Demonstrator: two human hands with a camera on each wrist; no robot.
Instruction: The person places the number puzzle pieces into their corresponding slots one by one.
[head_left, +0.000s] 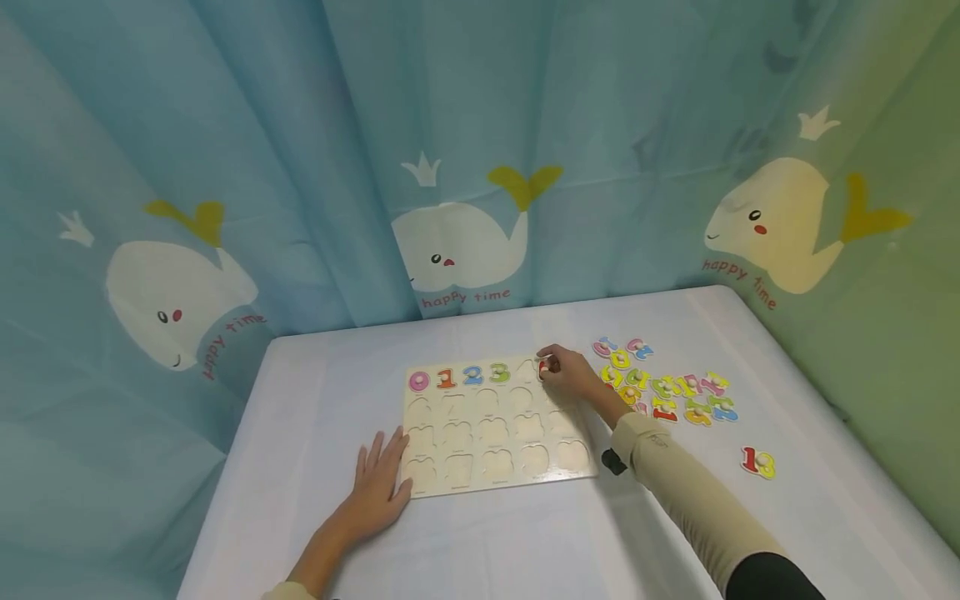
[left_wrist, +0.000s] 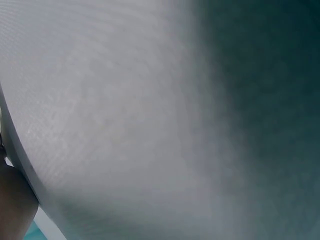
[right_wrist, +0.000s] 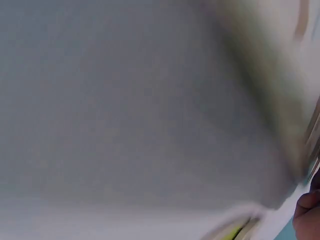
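A pale wooden number board (head_left: pixel 476 486) lies on the table, with rows of shaped recesses. Its top row holds a pink 0 piece (head_left: pixel 418 381), a red 1 piece (head_left: pixel 446 378), a blue 2 piece (head_left: pixel 472 375) and a green 3 piece (head_left: pixel 499 372). At the row's right end my right hand (head_left: pixel 573 375) pinches a red number piece (head_left: pixel 543 367), largely hidden by the fingers. The recess beside the 3 is bare. My left hand (head_left: pixel 378 483) rests flat, fingers spread, at the board's left edge. Both wrist views show mostly blurred white cloth.
Several loose number pieces (head_left: pixel 666 386) are heaped right of the board, beyond my right forearm. A red-and-yellow two-digit piece (head_left: pixel 758 462) lies apart near the table's right side. A small black object (head_left: pixel 613 462) sits by the board's lower right corner. Whale-print curtains (head_left: pixel 337 208) hang behind the table.
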